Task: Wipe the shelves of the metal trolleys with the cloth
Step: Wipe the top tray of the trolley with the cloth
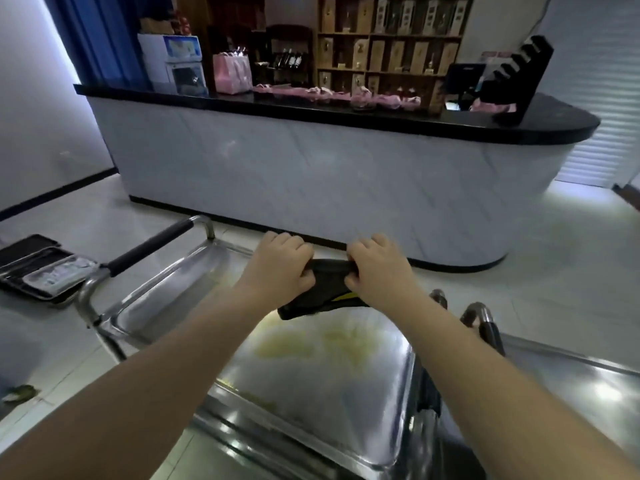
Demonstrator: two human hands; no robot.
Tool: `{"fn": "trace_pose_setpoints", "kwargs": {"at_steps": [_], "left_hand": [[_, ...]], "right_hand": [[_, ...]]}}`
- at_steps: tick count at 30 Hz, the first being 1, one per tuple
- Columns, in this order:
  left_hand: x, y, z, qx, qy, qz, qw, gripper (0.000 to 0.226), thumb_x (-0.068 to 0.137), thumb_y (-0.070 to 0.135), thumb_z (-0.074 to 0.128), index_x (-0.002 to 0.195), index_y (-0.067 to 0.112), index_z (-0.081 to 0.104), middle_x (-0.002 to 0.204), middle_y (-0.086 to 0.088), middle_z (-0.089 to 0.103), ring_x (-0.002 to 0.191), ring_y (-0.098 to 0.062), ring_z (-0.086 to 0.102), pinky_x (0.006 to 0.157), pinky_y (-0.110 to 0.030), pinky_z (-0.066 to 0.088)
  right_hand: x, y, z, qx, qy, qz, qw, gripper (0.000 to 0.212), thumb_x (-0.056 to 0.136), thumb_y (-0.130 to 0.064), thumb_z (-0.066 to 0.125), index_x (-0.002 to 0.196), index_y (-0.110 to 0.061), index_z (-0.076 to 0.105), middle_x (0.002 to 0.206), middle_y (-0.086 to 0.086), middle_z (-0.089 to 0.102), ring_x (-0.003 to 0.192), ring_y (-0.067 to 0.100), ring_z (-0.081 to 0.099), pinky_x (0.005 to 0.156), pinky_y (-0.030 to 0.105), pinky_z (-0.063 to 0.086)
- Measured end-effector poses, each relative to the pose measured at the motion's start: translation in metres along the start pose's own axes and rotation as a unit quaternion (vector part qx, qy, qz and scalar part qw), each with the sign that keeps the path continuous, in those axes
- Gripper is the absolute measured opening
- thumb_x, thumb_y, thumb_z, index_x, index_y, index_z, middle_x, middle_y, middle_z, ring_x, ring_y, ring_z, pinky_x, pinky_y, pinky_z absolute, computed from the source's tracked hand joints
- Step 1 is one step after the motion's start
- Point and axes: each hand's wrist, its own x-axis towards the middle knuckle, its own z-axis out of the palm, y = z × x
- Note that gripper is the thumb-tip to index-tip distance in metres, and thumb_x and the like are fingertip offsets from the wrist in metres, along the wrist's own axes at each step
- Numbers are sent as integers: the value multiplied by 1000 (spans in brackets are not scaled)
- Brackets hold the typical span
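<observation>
A dark cloth (327, 289) with a yellow patch is stretched between my two hands above the top shelf (311, 368) of a shiny metal trolley. My left hand (280, 268) grips the cloth's left end with curled fingers. My right hand (377, 268) grips its right end the same way. The cloth's lower edge hangs just over the far part of the shelf; I cannot tell whether it touches. The shelf shows yellowish reflections or smears in its middle.
The trolley's black-padded handle (152, 245) stands at the left. A second metal trolley (571, 386) adjoins on the right. A long white counter with a black top (311, 161) runs ahead. A dark tray (41, 268) lies on the floor at left.
</observation>
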Motion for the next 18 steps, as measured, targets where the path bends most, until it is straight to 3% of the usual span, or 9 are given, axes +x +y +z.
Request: {"fn": "trace_pose_setpoints", "kwargs": {"at_steps": [5, 9, 11, 15, 18], "left_hand": [[-3, -36, 63, -124, 17, 45, 991, 29, 77, 35, 46, 75, 13, 64, 68, 0, 59, 64, -23, 55, 68, -36, 45], [-16, -47, 108, -220, -16, 75, 973, 23, 76, 34, 51, 78, 16, 65, 71, 4, 60, 68, -20, 55, 69, -30, 32], [-28, -48, 128, -263, -49, 92, 959, 25, 76, 35, 50, 81, 16, 66, 73, 5, 62, 69, -21, 58, 70, -32, 36], [-53, -42, 145, -346, -131, 146, 918, 26, 80, 37, 50, 90, 20, 68, 82, 7, 65, 74, -20, 61, 75, -33, 39], [-72, -35, 141, -440, -193, 143, 865, 19, 79, 33, 61, 92, 23, 70, 78, 14, 60, 73, -13, 58, 70, -34, 47]], "right_hand": [[-5, -14, 50, 36, -2, 114, 993, 15, 76, -15, 65, 87, -11, 56, 83, 3, 54, 78, 23, 46, 71, 39, 43], [-31, -38, 89, 83, 6, 247, 965, 16, 74, -4, 64, 89, -6, 58, 89, 7, 55, 81, 25, 44, 73, 43, 44], [-49, -55, 103, 86, 10, 293, 952, 17, 72, 0, 65, 87, -6, 58, 88, 9, 55, 80, 29, 49, 68, 45, 47], [-88, -86, 110, 93, -19, 339, 936, 19, 73, -2, 62, 92, -7, 60, 90, 9, 55, 82, 30, 53, 66, 44, 49], [-112, -98, 93, 135, -40, 404, 904, 15, 75, -10, 55, 89, -15, 58, 91, 1, 53, 86, 21, 51, 71, 41, 49]]}}
